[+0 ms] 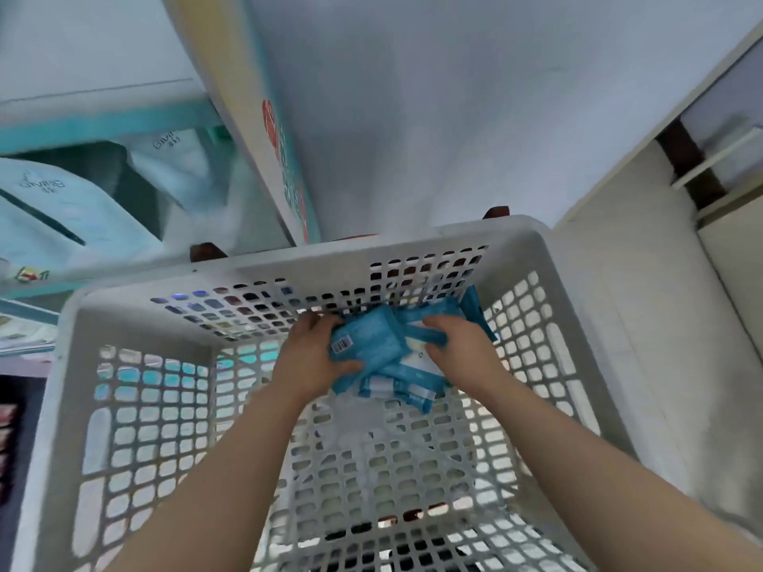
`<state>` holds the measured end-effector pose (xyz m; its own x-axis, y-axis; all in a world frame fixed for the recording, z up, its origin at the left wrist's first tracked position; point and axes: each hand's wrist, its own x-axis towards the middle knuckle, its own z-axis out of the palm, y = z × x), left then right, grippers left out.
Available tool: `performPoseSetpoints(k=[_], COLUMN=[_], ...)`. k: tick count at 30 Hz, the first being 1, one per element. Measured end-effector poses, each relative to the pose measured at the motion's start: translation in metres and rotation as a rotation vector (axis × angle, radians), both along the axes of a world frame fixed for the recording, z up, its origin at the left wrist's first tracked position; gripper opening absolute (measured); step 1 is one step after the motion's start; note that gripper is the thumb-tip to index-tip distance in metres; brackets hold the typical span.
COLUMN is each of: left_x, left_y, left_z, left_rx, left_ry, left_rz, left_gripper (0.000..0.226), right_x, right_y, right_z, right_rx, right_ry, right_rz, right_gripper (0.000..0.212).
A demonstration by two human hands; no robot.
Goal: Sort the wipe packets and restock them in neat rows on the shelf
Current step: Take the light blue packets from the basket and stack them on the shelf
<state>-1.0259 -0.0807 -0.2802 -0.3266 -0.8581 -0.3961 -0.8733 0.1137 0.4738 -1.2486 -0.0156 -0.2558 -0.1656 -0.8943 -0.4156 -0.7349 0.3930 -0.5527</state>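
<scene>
Blue packets (373, 344) are shown gathered between the two hands, deep in a white basket (136, 319). The left hand (311, 359) is curled round the stack's left edge, and the right hand (460, 350) is curled over its right side. Further packets lie just beneath both hands.

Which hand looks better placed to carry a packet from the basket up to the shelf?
Probably the left hand: it grips the top packet, and the shelf is on its side. The right hand holds lower packets, farther from the shelf.
</scene>
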Motion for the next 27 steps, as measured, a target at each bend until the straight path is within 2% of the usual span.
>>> performPoseSetpoints(k=[2, 5, 10, 13, 16, 22, 27], left_x=[0.001, 0.003, 0.0, 0.014, 0.035, 0.067, 0.076], left_y=[0.0, 0.009, 0.009, 0.007, 0.014, 0.037, 0.046], left_z=[-0.006, -0.014, -0.006, 0.003, 0.011, 0.035, 0.051], left_rx=[-0.081, -0.092, -0.051, 0.144, 0.253, 0.407, 0.33], left_ry=[-0.05, -0.05, -0.107, -0.038, -0.032, 0.206, 0.275], left_rz=[-0.014, -0.032, 0.076, 0.191, 0.194, 0.459, 0.569], left_gripper=[0.085, 0.088, 0.08, 0.061, 0.03, 0.023, 0.022], right_x=[-0.002, -0.001, 0.004, 0.008, 0.008, 0.028, 0.064], right_y=[0.001, 0.0, -0.005, -0.009, -0.011, -0.03, -0.044], right_z=[-0.002, -0.006, -0.018, -0.02, -0.018, -0.005, -0.011], right_rx=[-0.02, -0.02, -0.02, 0.03, 0.103, 0.0, 0.024], right_ry=[-0.011, -0.016, 0.101, 0.099, 0.061, 0.113, 0.058], right_rz=[0.01, 0.055, 0.09, 0.079, 0.139, 0.246, 0.246], right_gripper=[0.044, 0.046, 0.051, 0.045, 0.025, 0.035, 0.028])
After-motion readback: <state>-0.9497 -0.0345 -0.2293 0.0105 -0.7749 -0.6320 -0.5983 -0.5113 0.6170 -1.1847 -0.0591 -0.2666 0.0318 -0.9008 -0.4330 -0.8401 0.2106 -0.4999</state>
